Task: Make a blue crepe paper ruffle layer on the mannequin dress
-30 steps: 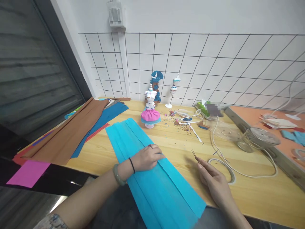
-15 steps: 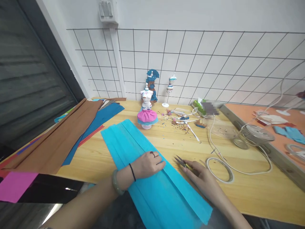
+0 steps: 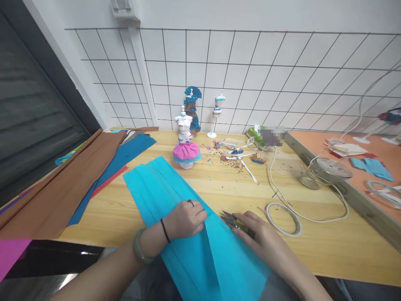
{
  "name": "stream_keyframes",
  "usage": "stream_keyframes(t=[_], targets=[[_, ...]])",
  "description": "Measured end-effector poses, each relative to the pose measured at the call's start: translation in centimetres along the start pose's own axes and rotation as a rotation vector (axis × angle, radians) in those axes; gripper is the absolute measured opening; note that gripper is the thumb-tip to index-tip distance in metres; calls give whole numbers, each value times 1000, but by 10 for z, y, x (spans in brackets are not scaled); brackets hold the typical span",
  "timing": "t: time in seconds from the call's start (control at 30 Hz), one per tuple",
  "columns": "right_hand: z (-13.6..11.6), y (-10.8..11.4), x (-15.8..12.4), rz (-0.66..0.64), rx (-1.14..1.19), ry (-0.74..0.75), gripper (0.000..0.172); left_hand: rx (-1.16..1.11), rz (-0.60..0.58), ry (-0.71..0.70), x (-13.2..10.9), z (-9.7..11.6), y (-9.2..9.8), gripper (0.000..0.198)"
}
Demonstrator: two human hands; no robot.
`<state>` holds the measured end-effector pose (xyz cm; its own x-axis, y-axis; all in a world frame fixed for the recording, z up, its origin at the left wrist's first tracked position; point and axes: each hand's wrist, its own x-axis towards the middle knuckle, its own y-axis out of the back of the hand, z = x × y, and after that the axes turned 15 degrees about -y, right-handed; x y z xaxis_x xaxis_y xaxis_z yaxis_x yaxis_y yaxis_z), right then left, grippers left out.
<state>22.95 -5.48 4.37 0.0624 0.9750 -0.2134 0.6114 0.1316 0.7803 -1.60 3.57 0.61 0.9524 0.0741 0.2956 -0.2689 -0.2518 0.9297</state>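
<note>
A long turquoise sheet of crepe paper (image 3: 156,179) lies slantwise over the table and past its front edge. My left hand (image 3: 186,218), with a ring, a black band and a bangle at the wrist, is closed on a fold of this paper and lifts it a little. Small thread snips (image 3: 235,221) with yellow handles sit in my right hand (image 3: 260,234), at the right edge of the sheet. Their blades are apart and point left toward the paper. Beyond the sheet stands a small dress form (image 3: 184,129) in a pink and blue skirt.
Brown sheets (image 3: 72,179) and blue sheets (image 3: 125,156) are piled at left. A roll of tape (image 3: 283,219), a white cord (image 3: 313,219) and a clear lidded container (image 3: 333,168) lie at right. Paper scraps (image 3: 233,156) litter the back. Two more dress forms stand near the wall grid.
My left hand has pulled up the fold, which now stands raised along the sheet. The snips have come closer to the paper's edge. The whole view has shifted slightly.
</note>
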Motion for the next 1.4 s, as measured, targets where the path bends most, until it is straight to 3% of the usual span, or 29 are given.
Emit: stream_keyframes(t=[0.33,0.47,0.7,1.0,1.4], targets=[[-5,-8,-5,71,-244,78,36,34,71,-21,4,0,5,14],[-10,-15,2,115,-280,116,34,22,91,-33,5,0,5,14],[-14,-27,19,143,-407,51,37,15,84,-72,6,0,1,16],[-10,-36,29,211,-480,129,40,7,77,-82,9,-1,6,18],[-27,-33,27,122,-474,28,39,-16,87,-76,9,-3,6,19]])
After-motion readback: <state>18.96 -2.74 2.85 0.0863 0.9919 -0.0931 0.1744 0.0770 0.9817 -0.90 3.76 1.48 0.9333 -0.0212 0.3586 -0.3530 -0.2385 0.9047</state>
